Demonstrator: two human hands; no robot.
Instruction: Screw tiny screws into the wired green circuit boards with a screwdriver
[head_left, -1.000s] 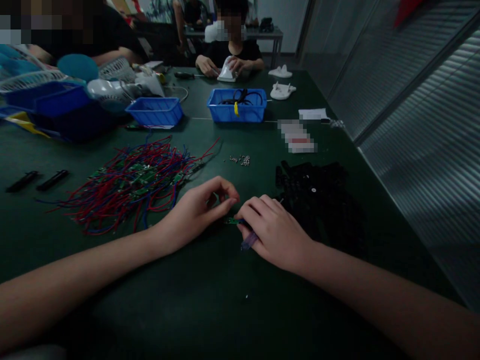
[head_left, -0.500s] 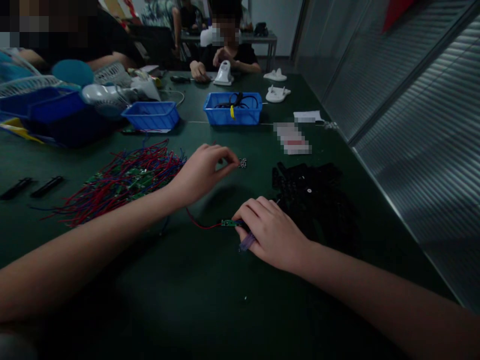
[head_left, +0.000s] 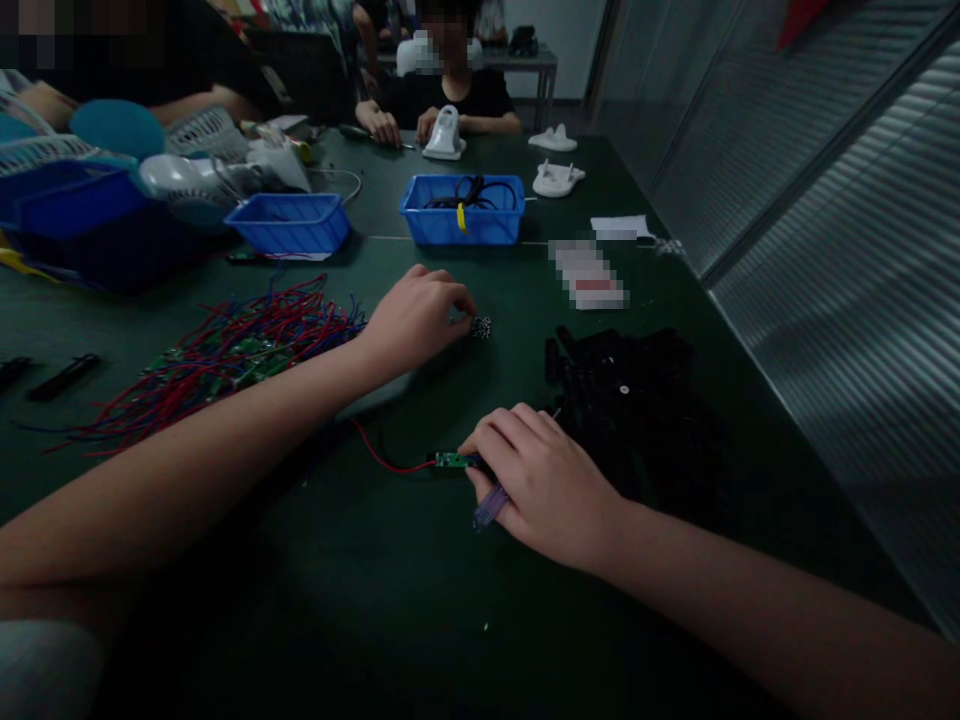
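My left hand (head_left: 420,315) reaches to a small pile of screws (head_left: 482,328), thumb and forefinger pinched at its near edge. Whether a screw is between the fingertips is hidden. Lower down, my right hand (head_left: 544,485) is closed round a screwdriver with a clear purple handle (head_left: 491,508); a thin metal shaft tip shows past the knuckles. The same hand's thumb and forefinger grip a small green circuit board (head_left: 452,460) set in a black part. A red wire (head_left: 382,460) runs left from the board.
Left of my hands lies a heap of wired circuit boards (head_left: 225,365). Black plastic parts (head_left: 637,410) are piled at the right. Blue bins (head_left: 463,222) stand farther back, one holding black cable. Across the table a person's hands (head_left: 386,128) are beside a white housing (head_left: 445,135).
My left hand has lowered its fingertips to the screw pile. My right hand still holds the board and screwdriver. The view has shifted slightly.
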